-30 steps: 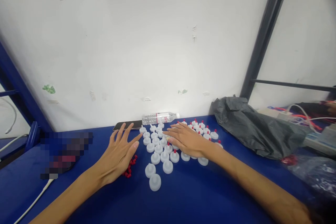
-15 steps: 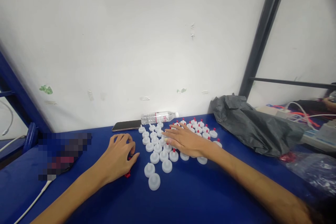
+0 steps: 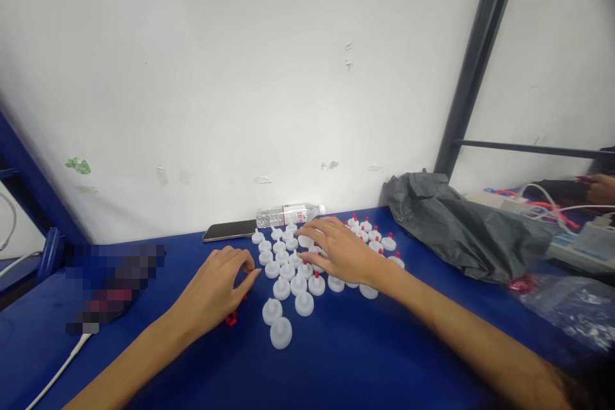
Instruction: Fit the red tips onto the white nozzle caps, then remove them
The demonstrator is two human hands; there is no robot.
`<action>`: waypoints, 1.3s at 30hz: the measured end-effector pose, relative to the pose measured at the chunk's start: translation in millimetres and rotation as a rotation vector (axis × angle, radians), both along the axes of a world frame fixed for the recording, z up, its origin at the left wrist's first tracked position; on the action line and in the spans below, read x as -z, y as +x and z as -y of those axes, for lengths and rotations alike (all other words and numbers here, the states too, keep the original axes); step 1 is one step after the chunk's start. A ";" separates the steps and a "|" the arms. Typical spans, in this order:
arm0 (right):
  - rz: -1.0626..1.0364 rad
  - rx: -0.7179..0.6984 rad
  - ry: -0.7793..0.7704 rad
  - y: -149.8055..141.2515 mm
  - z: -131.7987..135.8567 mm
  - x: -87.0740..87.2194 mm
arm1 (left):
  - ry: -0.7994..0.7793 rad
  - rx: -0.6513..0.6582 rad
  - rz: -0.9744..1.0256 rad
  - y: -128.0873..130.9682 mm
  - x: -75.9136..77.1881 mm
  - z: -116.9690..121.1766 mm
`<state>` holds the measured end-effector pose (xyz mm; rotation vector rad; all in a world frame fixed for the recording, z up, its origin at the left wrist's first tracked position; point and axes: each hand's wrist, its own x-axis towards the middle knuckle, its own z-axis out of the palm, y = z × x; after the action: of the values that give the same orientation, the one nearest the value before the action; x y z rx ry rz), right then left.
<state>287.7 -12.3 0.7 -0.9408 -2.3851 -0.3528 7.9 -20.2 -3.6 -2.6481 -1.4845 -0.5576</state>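
Observation:
My left hand (image 3: 221, 278) is over the blue surface left of the white caps, its fingers curled and the index fingertip close to the thumb. Whatever the pinch holds, if anything, is too small to make out. Small red tips (image 3: 231, 318) lie beside and partly under this hand. My right hand (image 3: 343, 250) reaches over the group of white nozzle caps (image 3: 298, 284), fingers curved and thumb apart. A white cap (image 3: 305, 241) shows between its fingers and thumb; no firm grip on it is visible. Caps with red tips (image 3: 375, 242) stand right of the hand, plain ones left.
A water bottle (image 3: 291, 214) and a phone (image 3: 229, 230) lie against the wall. A dark grey plastic bag (image 3: 461, 230) and a clear bag (image 3: 571, 311) are at the right, by cables. A blurred-out item (image 3: 115, 288) with a white cable lies left. Another person's hand (image 3: 603, 187) shows far right.
My right hand has drawn its fingers in from a flatter, spread pose over the caps. My left hand has lifted slightly off the red tips and its finger and thumb have come together.

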 end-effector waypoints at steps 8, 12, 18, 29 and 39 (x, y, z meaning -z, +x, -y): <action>0.068 -0.135 0.064 -19.8 19.0 -0.2 | 0.080 0.077 0.196 0.3 4.5 1.3; 0.056 -0.216 0.076 -24.4 22.7 1.0 | 0.112 0.108 0.365 4.9 -2.0 6.2; 0.116 -0.240 0.061 -27.6 26.2 1.5 | -0.010 0.111 0.467 12.4 -9.0 17.6; 0.070 -0.256 0.089 -28.8 27.5 4.2 | 0.004 0.199 0.461 15.0 -6.0 19.1; -0.080 -0.315 0.154 -29.6 27.1 2.1 | 0.254 0.279 0.398 12.9 3.8 13.7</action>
<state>258.1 -39.4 -1.5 -0.4900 -2.3458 -0.3630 20.8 -33.9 -7.4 -2.6540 -1.0193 -1.2656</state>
